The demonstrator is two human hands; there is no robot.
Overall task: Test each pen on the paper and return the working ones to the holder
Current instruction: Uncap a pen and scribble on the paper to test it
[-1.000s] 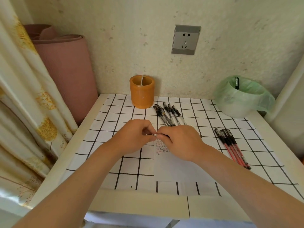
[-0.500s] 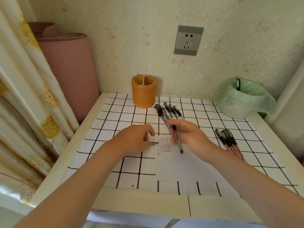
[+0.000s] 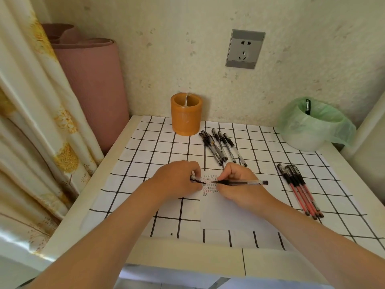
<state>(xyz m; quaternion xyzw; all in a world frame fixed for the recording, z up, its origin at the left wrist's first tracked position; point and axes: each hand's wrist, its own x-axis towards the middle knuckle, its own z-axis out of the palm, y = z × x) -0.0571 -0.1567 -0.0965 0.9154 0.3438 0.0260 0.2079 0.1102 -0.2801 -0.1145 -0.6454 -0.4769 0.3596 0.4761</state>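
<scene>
My right hand [image 3: 239,185] grips a clear black-ink pen [image 3: 248,182] lying nearly level, its tip on the white paper [image 3: 220,213] among rows of small black and red marks. My left hand [image 3: 177,180] rests at the paper's left edge and pinches the black pen cap [image 3: 195,178]. The orange holder [image 3: 186,116] stands at the back by the wall. Several black pens [image 3: 220,148] lie in front of it. Several red pens [image 3: 300,190] lie to the right.
A bin lined with a green bag [image 3: 312,126] sits at the back right with a pen [image 3: 307,106] inside. The grid-patterned table cover [image 3: 145,155] spans the table. A pink roll [image 3: 91,86] and curtain [image 3: 31,122] stand left.
My hands pulled the cap off the pen. The right hand then turned the pen round and lowered its tip onto the paper, while the left hand kept the cap.
</scene>
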